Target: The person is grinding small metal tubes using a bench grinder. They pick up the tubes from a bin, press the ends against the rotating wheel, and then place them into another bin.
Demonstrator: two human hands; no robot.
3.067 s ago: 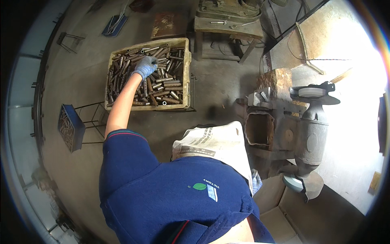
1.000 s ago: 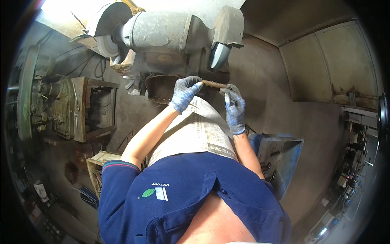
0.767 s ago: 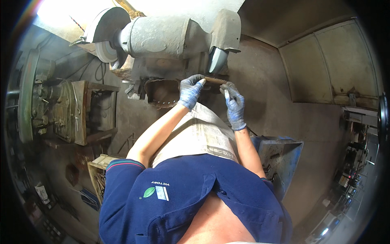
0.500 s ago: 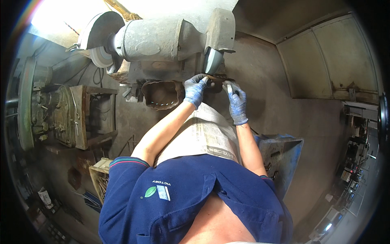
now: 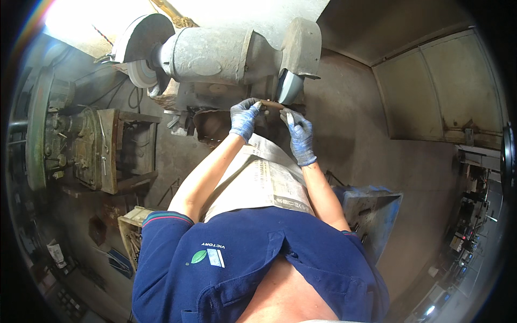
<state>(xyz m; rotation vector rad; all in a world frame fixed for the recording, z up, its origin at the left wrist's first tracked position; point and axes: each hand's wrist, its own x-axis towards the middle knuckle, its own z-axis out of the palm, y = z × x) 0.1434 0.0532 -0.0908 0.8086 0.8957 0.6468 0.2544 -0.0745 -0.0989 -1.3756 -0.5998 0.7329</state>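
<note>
A narrow, brownish, slightly curved metal piece spans the gap between my hands. My left hand, in a blue-and-grey work glove, pinches its left end. My right hand, gloved alike, closes on its right end. Just above the right part of the piece is the grey wheel of a bench grinder, under its metal guard. Whether piece and wheel touch, I cannot tell. My fingers partly hide both ends of the piece.
A second, pale wheel sits on the grinder's left end. Below the motor is a rusty-edged opening. A green machine stands left. A blue-edged metal bin is by my right arm, a yellowish crate by my left.
Both hands have moved left with the metal piece, so its right end is now nearer the wheel. The view has shifted slightly too.
</note>
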